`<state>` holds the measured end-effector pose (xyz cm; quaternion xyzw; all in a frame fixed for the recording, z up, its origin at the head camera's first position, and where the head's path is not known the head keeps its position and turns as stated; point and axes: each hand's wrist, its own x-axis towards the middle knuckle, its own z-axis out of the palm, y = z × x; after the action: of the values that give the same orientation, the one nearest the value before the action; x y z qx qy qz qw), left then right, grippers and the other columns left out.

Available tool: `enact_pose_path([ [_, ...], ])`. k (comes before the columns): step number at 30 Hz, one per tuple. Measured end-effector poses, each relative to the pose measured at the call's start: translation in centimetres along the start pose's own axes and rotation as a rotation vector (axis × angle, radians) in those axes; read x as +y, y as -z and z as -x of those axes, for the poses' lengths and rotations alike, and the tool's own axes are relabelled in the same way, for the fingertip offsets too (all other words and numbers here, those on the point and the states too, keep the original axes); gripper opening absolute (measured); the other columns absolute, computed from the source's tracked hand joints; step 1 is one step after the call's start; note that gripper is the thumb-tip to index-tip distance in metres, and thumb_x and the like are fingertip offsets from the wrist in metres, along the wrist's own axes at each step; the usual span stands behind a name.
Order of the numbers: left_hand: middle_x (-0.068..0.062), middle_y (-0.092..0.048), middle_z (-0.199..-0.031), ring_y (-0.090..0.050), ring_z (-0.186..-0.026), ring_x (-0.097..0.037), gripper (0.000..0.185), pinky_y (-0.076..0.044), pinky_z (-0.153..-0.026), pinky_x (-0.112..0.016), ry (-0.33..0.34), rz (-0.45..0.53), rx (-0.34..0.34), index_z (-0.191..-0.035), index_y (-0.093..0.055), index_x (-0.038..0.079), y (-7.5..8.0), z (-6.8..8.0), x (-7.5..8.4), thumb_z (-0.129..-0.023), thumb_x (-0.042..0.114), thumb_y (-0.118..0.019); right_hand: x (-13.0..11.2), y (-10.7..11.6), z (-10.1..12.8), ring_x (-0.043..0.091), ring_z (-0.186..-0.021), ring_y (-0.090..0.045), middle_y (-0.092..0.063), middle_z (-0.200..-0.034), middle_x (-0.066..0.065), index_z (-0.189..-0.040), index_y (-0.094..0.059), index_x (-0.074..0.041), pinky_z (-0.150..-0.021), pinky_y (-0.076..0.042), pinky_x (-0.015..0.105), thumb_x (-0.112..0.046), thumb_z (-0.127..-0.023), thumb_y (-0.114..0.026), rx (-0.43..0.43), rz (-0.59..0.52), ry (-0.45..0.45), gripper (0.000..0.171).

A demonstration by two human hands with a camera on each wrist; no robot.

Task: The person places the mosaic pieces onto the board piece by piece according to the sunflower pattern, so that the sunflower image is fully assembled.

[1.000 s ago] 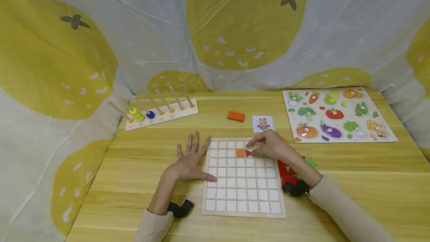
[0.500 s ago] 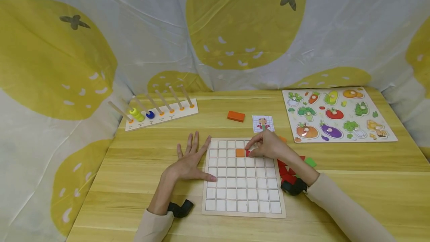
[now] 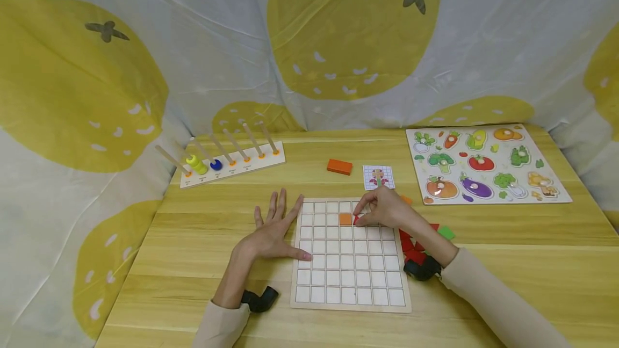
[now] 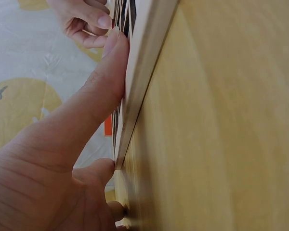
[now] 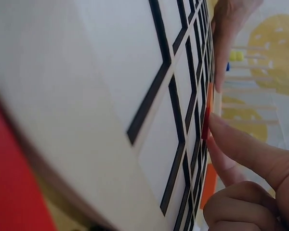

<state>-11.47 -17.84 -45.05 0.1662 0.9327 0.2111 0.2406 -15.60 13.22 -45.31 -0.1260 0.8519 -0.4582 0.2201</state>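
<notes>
My left hand (image 3: pixel 272 238) spread wide, touching grid board (image 3: pixel 348 263); my right hand (image 3: pixel 388 209) pinches red piece (image 3: pixel 356 220) beside orange square (image 3: pixel 345 219).

Board (image 3: pixel 348 262): pale wood, white cells, dark 7 by 7 grid
Small piece (image 5: pixel 205 123): red
Square (image 3: pixel 345 219): plain orange
Block (image 3: pixel 339 166): orange
Loose pieces (image 3: pixel 414 258): mostly red, some bright green
Card (image 3: pixel 379 178): white, bluish grid, figure in red, tan and green
Peg rack (image 3: pixel 251 167): pale wood, yellow-green and blue beads, orange rings
Puzzle (image 3: pixel 483 201): whitish, printed in green, orange, red, yellow, purple
Table (image 3: pixel 193 262): yellowish, streaked wood grain
Cloth (image 3: pixel 217 42): greyish white, big yellow fruits, dark grey stems, white flecks
Sleeves (image 3: pixel 503 297): beige
Wrist mounts (image 3: pixel 423 268): black
</notes>
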Motion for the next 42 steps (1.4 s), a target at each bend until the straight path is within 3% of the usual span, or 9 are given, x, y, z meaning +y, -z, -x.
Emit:
enact_pose_path([
  [9,-0.021,0.03,-0.168,0.029,-0.156,-0.043,0.135,0.018,-0.114,-0.079,0.0,0.001,0.002,-0.168,0.002,0.023,0.0,0.0,0.1,-0.074,0.06,-0.088,0.5,1.5,0.9,0.013,-0.054,-0.026,-0.028,-0.056,-0.005,-0.095,-0.082,-0.012,-0.052,-0.024,0.025,-0.019,-0.084,-0.086,0.052,-0.011,-0.069,0.013],
  [15,-0.02,0.03,-0.168,0.029,-0.156,-0.042,0.135,0.018,-0.114,-0.079,0.0,-0.003,0.0,-0.168,0.002,0.023,0.0,0.0,0.1,-0.074,0.06,-0.087,2.0,4.5,3.3,0.014,-0.055,-0.029,-0.028,-0.06,-0.004,-0.104,-0.081,-0.01,-0.051,-0.025,0.028,-0.026,-0.091,-0.081,0.112,-0.009,-0.105,0.021],
  [23,-0.021,0.031,-0.168,0.029,-0.156,-0.043,0.134,0.018,-0.114,-0.079,-0.006,-0.005,-0.002,-0.168,0.003,0.023,0.0,0.0,0.1,-0.075,0.059,-0.087,5.0,7.5,6.6,0.011,-0.055,-0.031,-0.031,-0.06,-0.006,-0.112,-0.079,-0.006,-0.053,-0.03,0.031,-0.026,-0.09,-0.082,0.177,0.015,-0.133,0.03],
  [27,-0.02,0.031,-0.168,0.029,-0.156,-0.043,0.134,0.018,-0.114,-0.079,-0.008,-0.002,0.0,-0.168,0.002,0.023,0.0,0.0,0.0,-0.075,0.059,-0.087,6.2,8.4,8.0,0.01,-0.057,-0.038,-0.04,-0.061,-0.005,-0.115,-0.078,-0.005,-0.054,-0.032,0.029,-0.025,-0.09,-0.082,0.158,0.031,-0.144,0.033],
  [32,-0.02,0.031,-0.168,0.029,-0.156,-0.043,0.133,0.019,-0.114,-0.079,-0.012,0.0,0.001,-0.168,0.002,0.024,0.0,0.1,-0.1,-0.075,0.059,-0.087,7.4,9.1,8.9,0.009,-0.056,-0.031,-0.034,-0.06,-0.007,-0.113,-0.079,-0.003,-0.052,-0.028,0.029,-0.02,-0.087,-0.084,0.082,0.031,-0.141,0.031],
  [37,-0.02,0.031,-0.168,0.03,-0.156,-0.042,0.132,0.02,-0.114,-0.079,-0.012,0.01,-0.001,-0.168,0.001,0.027,-0.1,0.0,-0.2,-0.075,0.059,-0.087,8.0,9.4,9.2,0.009,-0.056,-0.033,-0.045,-0.059,-0.005,-0.11,-0.079,-0.001,-0.05,-0.027,0.028,-0.017,-0.085,-0.085,0.001,0.005,-0.135,0.03],
  [42,-0.02,0.031,-0.168,0.03,-0.156,-0.042,0.131,0.019,-0.113,-0.079,-0.015,0.006,-0.003,-0.168,0.001,0.027,-0.1,0.0,-0.1,-0.076,0.059,-0.086,8.4,9.4,9.1,0.008,-0.057,-0.035,-0.051,-0.06,-0.004,-0.108,-0.079,0.0,-0.051,-0.028,0.027,-0.015,-0.084,-0.085,-0.015,-0.015,-0.128,0.029],
])
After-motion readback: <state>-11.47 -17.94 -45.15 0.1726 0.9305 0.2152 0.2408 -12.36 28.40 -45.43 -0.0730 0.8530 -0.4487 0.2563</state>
